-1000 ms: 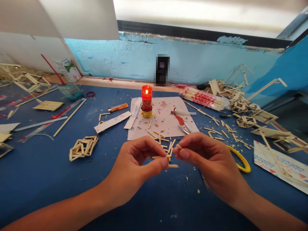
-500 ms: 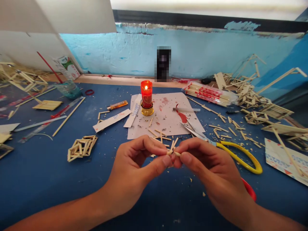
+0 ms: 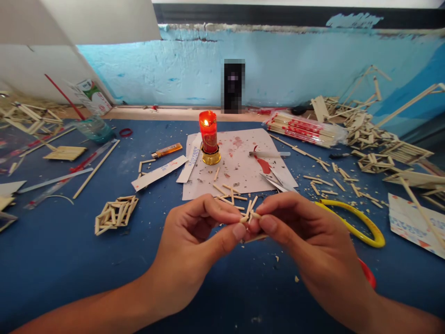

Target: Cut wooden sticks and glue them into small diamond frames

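My left hand (image 3: 205,236) pinches a small wooden stick piece (image 3: 244,218) between thumb and fingertips. Close against it, my right hand (image 3: 295,236) grips another short stick piece (image 3: 256,215) the same way. The fingertips nearly meet, and whether the pieces are joined is hidden. A further stick (image 3: 255,238) shows just below the fingers. Behind the hands, several loose cut sticks (image 3: 232,190) lie at the front of a stained white paper sheet (image 3: 239,162). Yellow-and-red-handled scissors (image 3: 358,227) rest beside and partly behind my right hand.
A lit red candle (image 3: 209,132) on a gold base stands on the sheet. Left are an orange lighter (image 3: 167,150), a small stick frame (image 3: 116,214) and a glass (image 3: 95,130). Right are bagged sticks (image 3: 304,130), a heap of stick structures (image 3: 363,132) and cut pieces (image 3: 339,178).
The camera view has shifted slightly. Both hands keep their pinch near each other; the pieces have turned a little, and a stick below the fingers shows more clearly.
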Demonstrator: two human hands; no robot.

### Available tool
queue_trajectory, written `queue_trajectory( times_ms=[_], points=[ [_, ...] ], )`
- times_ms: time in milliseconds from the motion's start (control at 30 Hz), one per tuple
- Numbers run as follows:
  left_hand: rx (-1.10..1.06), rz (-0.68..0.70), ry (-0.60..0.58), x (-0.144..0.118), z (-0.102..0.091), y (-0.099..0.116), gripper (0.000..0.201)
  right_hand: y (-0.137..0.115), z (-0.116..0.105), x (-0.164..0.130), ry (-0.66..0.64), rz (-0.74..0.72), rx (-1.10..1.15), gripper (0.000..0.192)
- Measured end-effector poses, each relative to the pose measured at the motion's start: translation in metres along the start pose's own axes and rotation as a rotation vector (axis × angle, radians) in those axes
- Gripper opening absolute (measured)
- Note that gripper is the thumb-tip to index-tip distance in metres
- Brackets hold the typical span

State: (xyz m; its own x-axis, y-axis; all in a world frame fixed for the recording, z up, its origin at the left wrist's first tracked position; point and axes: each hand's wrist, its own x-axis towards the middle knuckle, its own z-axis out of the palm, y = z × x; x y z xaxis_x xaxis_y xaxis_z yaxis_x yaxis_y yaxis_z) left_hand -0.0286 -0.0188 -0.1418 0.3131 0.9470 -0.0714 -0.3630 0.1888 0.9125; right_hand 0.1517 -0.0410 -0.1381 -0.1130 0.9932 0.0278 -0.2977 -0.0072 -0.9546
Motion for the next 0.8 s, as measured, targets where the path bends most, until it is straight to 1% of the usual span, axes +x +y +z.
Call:
queue_trajectory(
  times_ms=[167,333,433,567,800],
  points=[
    [0.014,-0.002,-0.001,-0.0011,0.0001,0.0015,0.014,0.0001,-0.0012,-0.0001,-0.031,0.074,0.08,0.008],
    [0.017,-0.009,0.016,-0.0001,0.0008,0.0015,0.015,0.0004,-0.0023,0.0004,-0.045,0.089,0.081,0.005],
    [0.003,-0.006,0.024,0.0013,0.0006,0.0007,0.015,0.0004,-0.0033,0.0004,-0.044,0.07,0.042,0.004],
    [0.037,0.015,0.029,0.0011,-0.0011,-0.0002,0.015,0.0001,-0.0037,-0.0007,-0.032,0.028,-0.033,0.005],
    [0.083,-0.018,0.057,0.0013,-0.0014,0.0021,0.015,0.0027,-0.0046,-0.0023,0.002,-0.078,-0.267,0.006]
  ],
)
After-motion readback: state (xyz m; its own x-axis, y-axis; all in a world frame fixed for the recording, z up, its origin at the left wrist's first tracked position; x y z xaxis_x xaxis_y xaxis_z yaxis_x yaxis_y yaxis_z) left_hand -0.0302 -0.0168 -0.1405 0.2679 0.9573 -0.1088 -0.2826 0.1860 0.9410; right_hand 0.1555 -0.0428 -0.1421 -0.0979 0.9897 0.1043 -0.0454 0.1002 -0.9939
